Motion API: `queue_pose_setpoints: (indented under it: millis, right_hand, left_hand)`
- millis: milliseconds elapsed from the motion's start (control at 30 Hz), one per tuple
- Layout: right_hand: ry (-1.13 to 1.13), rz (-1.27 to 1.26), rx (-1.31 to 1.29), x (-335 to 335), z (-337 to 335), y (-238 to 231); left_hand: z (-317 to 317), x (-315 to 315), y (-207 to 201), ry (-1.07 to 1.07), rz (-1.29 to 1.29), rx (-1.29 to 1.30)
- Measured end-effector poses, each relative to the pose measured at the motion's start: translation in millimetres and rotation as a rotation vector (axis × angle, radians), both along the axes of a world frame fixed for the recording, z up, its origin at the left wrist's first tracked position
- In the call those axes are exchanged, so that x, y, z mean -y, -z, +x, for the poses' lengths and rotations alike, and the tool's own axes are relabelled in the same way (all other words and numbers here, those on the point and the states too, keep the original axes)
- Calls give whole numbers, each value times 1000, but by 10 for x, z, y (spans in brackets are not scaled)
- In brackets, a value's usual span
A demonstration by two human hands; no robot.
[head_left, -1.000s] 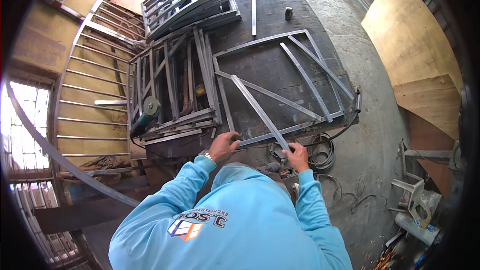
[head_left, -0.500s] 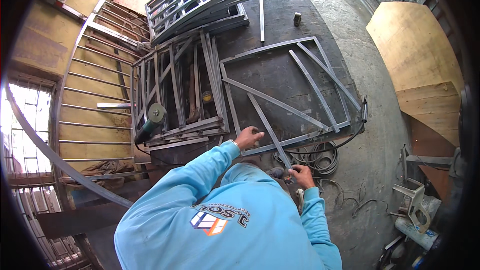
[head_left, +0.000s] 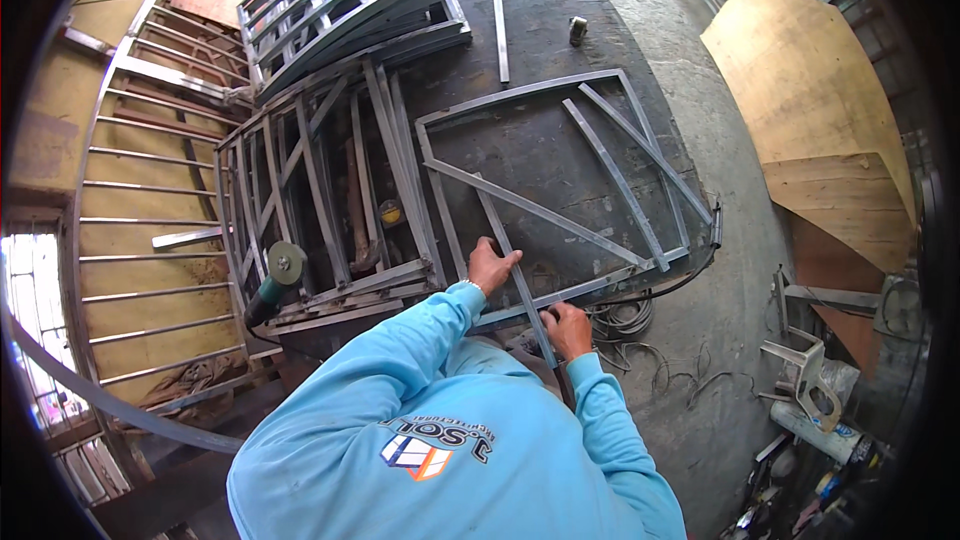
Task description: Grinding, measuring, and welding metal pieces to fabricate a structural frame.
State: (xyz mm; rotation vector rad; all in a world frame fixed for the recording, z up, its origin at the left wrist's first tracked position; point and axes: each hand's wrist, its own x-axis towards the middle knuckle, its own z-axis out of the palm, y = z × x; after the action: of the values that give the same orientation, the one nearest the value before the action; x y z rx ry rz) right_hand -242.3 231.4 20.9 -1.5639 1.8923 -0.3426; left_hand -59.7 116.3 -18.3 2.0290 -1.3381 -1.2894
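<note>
A narrow grey metal bar [head_left: 524, 292] lies aslant over the near side of a rectangular metal frame [head_left: 522, 87], its lower end reaching past the table edge towards my body. My left hand [head_left: 489, 268] holds the bar partway along, thumb across it, fingers partly hidden. Closer to me, my right hand [head_left: 570, 331] is closed on the bar near its lower end. The frame rests flat on the dark table [head_left: 540, 5]. Inside it runs a diagonal bar [head_left: 540, 212], and two loose bars [head_left: 615, 178] lie towards its right side.
Left of the frame are stacked metal frames [head_left: 385, 140] with a green angle grinder [head_left: 268, 285] at their near corner. More gate-like frames [head_left: 350, 15] are piled at the back. A small cylindrical object [head_left: 578, 31] sits far right on the table. Coiled cable [head_left: 628, 318] lies below the table edge.
My left hand has moved onto the bar from beside it. My right hand has shifted a little farther up the bar. The whole view has swung slightly, so the scene sits farther left.
</note>
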Motion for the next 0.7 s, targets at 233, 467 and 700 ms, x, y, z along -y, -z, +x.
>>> queue_pose_setpoints:
  millis: [233, 467, 700]
  right_hand:
    - [-66, -371, -371, 1061, -226, -107]
    - [-152, -35, -430, 1622, -73, 315]
    - [-166, -46, -168, 1559, -78, 233]
  left_hand:
    - [-53, -73, 164, 153, 208, -85]
    - [-103, -151, 196, 73, 96, -92]
    - [-4, 190, 250, -158, -110, -288]
